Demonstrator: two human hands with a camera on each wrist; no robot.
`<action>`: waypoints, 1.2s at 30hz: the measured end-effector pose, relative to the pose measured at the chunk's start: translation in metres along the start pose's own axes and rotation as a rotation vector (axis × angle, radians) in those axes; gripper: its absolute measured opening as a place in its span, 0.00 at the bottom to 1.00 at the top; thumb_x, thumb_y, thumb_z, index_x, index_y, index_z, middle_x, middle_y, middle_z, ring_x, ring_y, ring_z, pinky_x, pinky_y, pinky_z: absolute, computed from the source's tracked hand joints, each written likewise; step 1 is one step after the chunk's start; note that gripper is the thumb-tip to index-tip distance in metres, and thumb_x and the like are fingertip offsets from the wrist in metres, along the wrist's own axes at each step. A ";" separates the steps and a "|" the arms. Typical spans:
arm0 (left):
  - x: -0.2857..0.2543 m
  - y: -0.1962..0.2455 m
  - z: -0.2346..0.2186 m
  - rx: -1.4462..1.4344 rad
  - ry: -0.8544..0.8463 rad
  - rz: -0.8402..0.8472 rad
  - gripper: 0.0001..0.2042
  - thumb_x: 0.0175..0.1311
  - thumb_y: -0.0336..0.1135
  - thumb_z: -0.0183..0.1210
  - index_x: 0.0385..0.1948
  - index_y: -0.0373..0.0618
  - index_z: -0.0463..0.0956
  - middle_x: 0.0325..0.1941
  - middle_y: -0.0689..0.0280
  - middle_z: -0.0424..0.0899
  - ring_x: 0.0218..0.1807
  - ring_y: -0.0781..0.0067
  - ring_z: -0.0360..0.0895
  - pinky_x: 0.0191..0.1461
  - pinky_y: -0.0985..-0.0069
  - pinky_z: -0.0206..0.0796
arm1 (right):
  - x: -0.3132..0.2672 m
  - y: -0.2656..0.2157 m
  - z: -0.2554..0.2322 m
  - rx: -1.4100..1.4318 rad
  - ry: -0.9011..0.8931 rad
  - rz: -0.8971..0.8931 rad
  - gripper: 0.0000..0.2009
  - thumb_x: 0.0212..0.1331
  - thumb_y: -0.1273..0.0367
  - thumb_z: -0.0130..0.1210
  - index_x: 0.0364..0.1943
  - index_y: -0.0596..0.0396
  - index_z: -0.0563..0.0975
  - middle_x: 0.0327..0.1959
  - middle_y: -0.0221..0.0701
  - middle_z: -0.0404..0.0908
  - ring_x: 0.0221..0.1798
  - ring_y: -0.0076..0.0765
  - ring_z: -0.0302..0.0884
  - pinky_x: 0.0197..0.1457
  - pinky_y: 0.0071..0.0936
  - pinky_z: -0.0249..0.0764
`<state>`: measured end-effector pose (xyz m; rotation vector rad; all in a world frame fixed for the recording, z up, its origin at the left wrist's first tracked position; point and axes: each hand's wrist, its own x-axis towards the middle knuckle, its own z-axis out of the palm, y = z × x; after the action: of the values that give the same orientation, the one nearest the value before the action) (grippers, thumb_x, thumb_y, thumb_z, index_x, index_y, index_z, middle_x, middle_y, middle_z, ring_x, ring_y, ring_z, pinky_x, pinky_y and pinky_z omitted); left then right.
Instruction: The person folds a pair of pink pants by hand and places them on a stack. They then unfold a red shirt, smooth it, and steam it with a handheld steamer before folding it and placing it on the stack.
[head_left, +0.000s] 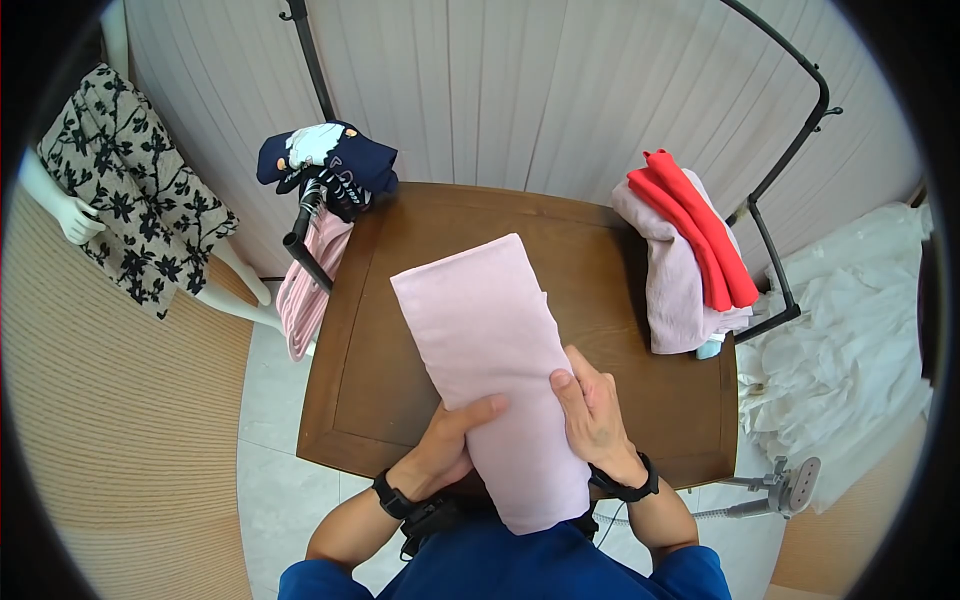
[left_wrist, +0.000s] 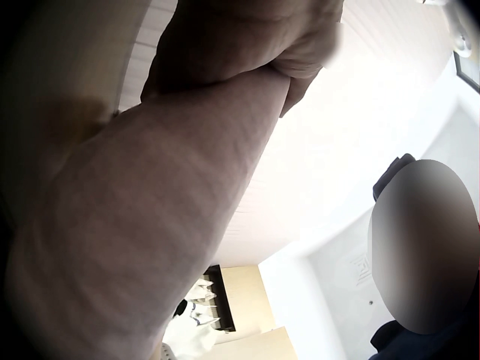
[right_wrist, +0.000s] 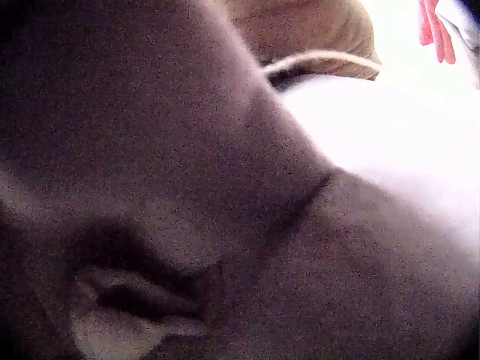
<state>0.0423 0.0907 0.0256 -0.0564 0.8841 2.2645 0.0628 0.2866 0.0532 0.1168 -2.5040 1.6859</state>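
Held across the near edge of the desk, the folded cloth looks light and limp, best pinched through all layers along its long sides, as left hand and right hand do, thumbs uppermost, fingers seemingly beneath.

In the head view, the folded pink cloth hides most fingers of the left hand and the fingertips of the right hand, thumbs aside. The mannequin loses its top to the picture's edge, the white gown runs into the dark rim, and a light blue cloth is mostly covered. The left wrist view blurs a person's head.
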 end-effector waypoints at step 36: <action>0.008 -0.015 0.024 0.230 0.027 0.018 0.33 0.59 0.32 0.71 0.65 0.35 0.67 0.62 0.57 0.78 0.64 0.67 0.74 0.69 0.67 0.66 | 0.005 0.001 -0.010 -0.056 0.259 -0.094 0.14 0.75 0.70 0.51 0.29 0.65 0.73 0.20 0.36 0.55 0.22 0.24 0.49 0.23 0.27 0.53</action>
<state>0.0503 0.1176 0.0334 0.0242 1.1576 2.1678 0.0586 0.2962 0.0564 0.0102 -2.3145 1.4888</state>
